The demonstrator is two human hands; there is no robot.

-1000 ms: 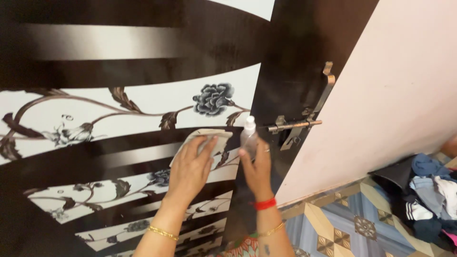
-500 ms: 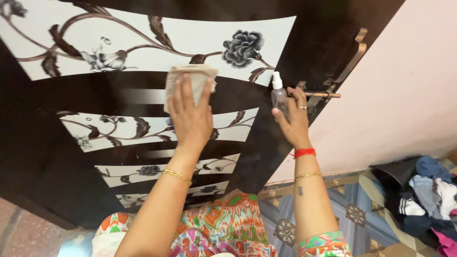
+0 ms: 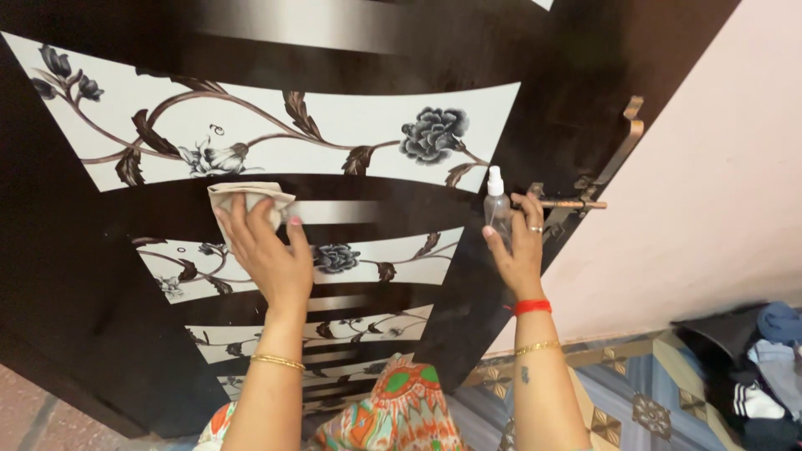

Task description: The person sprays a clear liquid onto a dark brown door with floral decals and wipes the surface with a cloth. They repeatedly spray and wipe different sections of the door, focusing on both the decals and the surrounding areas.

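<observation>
A dark brown door (image 3: 368,50) with white bands of grey flower and leaf prints fills the view. My left hand (image 3: 266,255) presses a beige cloth (image 3: 242,195) flat against a dark band left of the door's middle. My right hand (image 3: 518,246) holds a small clear spray bottle (image 3: 497,207) with a white nozzle upright, close to the door's right side. A bronze sliding bolt (image 3: 572,203) sits just right of the bottle, below a bronze handle (image 3: 622,142).
A pale pink wall (image 3: 718,184) stands to the right of the door. A heap of dark and blue clothes (image 3: 756,367) lies on the patterned tile floor (image 3: 643,401) at lower right. My orange patterned garment (image 3: 401,413) shows at the bottom.
My left hand has slid the cloth leftward and slightly down across the door. My right hand with the bottle has dropped a little. The view has shifted, showing more of the door's left.
</observation>
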